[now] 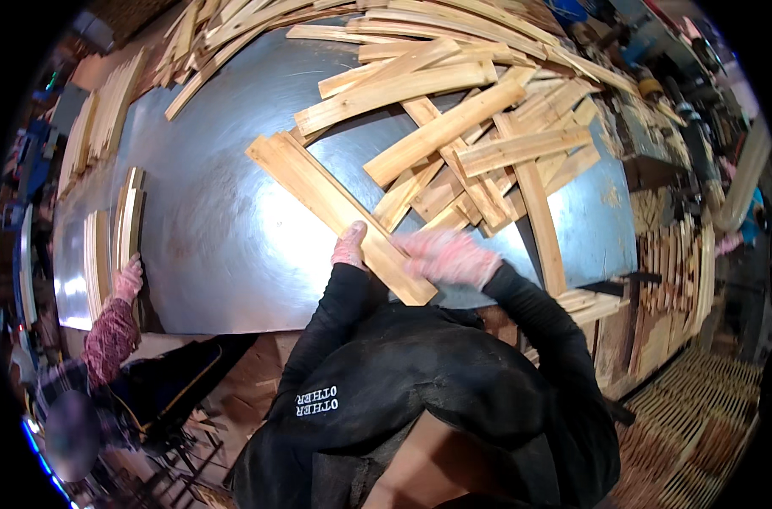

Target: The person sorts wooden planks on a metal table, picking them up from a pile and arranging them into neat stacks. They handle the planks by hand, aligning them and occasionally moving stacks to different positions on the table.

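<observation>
A long pale wooden plank [316,192] lies slantwise in front of me, its near end close to the metal table's front edge. My left hand [349,245], in a pink and white glove, is closed on the plank's left edge, thumb up. At the near right of that plank is my right hand [455,257], similarly gloved. Motion smears its fingers, so I cannot tell whether they grip or only touch the wood. A second board seems to lie against the plank's far end, mostly hidden.
A loose heap of planks [445,131] covers the right and far side of the metal table [207,195]. At the left, a co-worker's gloved hand [128,280] touches upright boards [131,216]. More boards [106,119] stand at the far left. Stacked wood [670,271] sits beyond the right edge.
</observation>
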Demonstrator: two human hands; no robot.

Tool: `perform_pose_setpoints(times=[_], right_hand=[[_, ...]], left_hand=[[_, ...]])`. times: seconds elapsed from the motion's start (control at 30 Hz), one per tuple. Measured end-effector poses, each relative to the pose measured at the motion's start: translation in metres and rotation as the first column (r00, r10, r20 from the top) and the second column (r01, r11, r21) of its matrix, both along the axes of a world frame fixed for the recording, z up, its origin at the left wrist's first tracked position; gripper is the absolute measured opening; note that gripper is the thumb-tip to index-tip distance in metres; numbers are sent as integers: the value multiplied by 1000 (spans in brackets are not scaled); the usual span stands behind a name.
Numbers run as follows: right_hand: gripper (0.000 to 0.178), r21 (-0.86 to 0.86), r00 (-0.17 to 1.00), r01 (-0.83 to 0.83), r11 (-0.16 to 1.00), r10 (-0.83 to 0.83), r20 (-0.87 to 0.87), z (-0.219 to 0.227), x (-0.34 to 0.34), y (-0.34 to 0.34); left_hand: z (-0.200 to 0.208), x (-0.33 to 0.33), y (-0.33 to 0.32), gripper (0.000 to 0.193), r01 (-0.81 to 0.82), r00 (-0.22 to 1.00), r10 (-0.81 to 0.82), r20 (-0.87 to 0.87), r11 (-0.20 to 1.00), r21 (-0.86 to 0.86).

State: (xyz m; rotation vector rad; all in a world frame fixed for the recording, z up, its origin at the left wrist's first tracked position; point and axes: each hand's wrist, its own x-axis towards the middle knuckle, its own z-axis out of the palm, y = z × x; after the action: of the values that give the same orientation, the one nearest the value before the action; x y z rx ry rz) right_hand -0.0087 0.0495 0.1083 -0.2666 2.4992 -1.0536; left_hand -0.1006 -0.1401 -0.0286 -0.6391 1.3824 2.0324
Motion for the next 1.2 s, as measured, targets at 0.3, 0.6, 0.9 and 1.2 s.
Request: perform_pose_setpoints(times=[0.3, 0.6, 0.9, 1.2], right_hand=[[92, 742, 971, 203, 639, -31, -239, -59, -46, 250], [77, 325, 993, 5, 946, 35, -117, -35, -164, 10], [80, 668, 883, 216, 712, 149, -445, -54, -282, 102], [62, 894, 976, 144, 425, 88, -199, -61, -297, 104]], left_hand=[[-55, 17, -5, 32, 24, 938, -148, -312, 929, -371], [-26, 26, 26, 65, -410, 912, 410, 21, 903, 128], [15, 11, 11, 59, -260, 966, 260, 2, 963, 72], [22, -101, -225, 71, -2, 979, -184, -91, 433, -901]])
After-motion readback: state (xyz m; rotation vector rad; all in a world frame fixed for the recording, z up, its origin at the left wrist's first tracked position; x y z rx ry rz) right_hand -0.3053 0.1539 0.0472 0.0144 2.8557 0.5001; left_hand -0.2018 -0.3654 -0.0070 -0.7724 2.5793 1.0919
